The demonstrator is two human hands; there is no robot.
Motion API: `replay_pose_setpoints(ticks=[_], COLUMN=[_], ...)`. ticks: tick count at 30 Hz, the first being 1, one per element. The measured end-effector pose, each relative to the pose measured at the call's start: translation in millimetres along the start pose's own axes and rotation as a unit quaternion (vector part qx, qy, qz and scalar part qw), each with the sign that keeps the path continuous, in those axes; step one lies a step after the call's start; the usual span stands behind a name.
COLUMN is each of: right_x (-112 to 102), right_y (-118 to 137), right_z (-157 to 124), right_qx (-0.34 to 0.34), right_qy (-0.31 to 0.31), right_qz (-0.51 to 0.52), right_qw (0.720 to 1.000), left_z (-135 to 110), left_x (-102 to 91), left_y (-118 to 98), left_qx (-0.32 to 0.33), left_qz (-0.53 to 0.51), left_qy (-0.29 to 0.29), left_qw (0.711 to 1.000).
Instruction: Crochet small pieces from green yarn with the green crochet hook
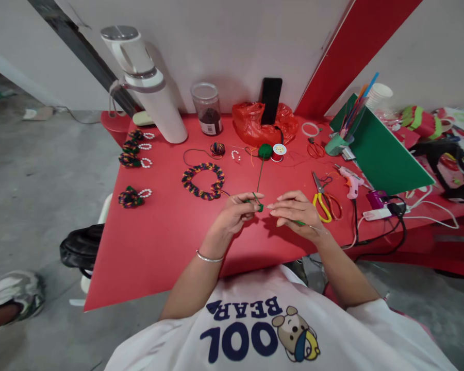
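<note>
My left hand [239, 210] pinches a small piece of green crochet work [260, 208], with green yarn [260, 172] looped over its fingers. That yarn runs up to a green yarn ball [265, 150] near the back. My right hand [296, 212] is closed around a crochet hook [299, 222] with a green grip; the tip points at the crochet work, and whether it is inside a stitch I cannot tell. Left of my hands lies a multicoloured crocheted ring [203, 181], its yarn leading to a multicoloured ball [217, 149].
Crocheted pieces with white bead loops [130, 197] line the table's left side. A white thermos [160, 111], a jar [206, 109] and a phone [271, 100] on a red bag [247, 123] stand behind. Scissors [322, 198], a pink glue gun [351, 183] and cables [400, 221] lie right.
</note>
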State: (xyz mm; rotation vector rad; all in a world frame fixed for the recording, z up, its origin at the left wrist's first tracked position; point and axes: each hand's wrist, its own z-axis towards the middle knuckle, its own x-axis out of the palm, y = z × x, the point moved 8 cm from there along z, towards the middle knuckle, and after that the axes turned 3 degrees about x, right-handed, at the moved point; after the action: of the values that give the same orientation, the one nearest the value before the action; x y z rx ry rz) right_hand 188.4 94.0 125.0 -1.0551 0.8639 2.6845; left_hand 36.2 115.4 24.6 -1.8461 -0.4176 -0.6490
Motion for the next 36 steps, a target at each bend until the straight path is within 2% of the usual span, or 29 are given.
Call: replay_pose_setpoints(ticks=[3,8,14,21,24,29,36], right_x=[-2.0,0.1,4.3,6.4,5.8,7.7,4.1], right_y=[0.7,-3.4,-7.0,-13.5,-14.0,-8.3,-22.4], right_z=[0.5,-1.1,-5.7,-9.8,-9.1,-5.8,-12.7], right_qx=[0.002,0.048,0.108,0.167,0.168,0.128,0.197], right_qy=[-0.002,-0.018,-0.087,-0.113,-0.108,-0.066,-0.090], right_qz=[0.023,0.045,0.068,0.083,0.084,0.062,0.123], right_qw=[1.000,0.998,0.988,0.976,0.976,0.988,0.968], left_z=[0.0,0.4,1.5,2.3,2.3,3.2,3.4], left_x=[1.2,1.6,-1.1,-2.5,-2.4,-2.6,-2.2], left_y=[1.5,1.1,-2.0,-5.3,-4.9,0.6,1.2], left_qx=[-0.007,-0.005,0.028,0.067,0.060,0.017,0.013], left_qz=[0.000,0.002,0.011,0.035,0.025,-0.010,-0.014], left_qy=[0.011,0.012,-0.014,-0.050,-0.056,-0.047,-0.037], left_qw=[1.000,1.000,0.999,0.996,0.996,0.999,0.999])
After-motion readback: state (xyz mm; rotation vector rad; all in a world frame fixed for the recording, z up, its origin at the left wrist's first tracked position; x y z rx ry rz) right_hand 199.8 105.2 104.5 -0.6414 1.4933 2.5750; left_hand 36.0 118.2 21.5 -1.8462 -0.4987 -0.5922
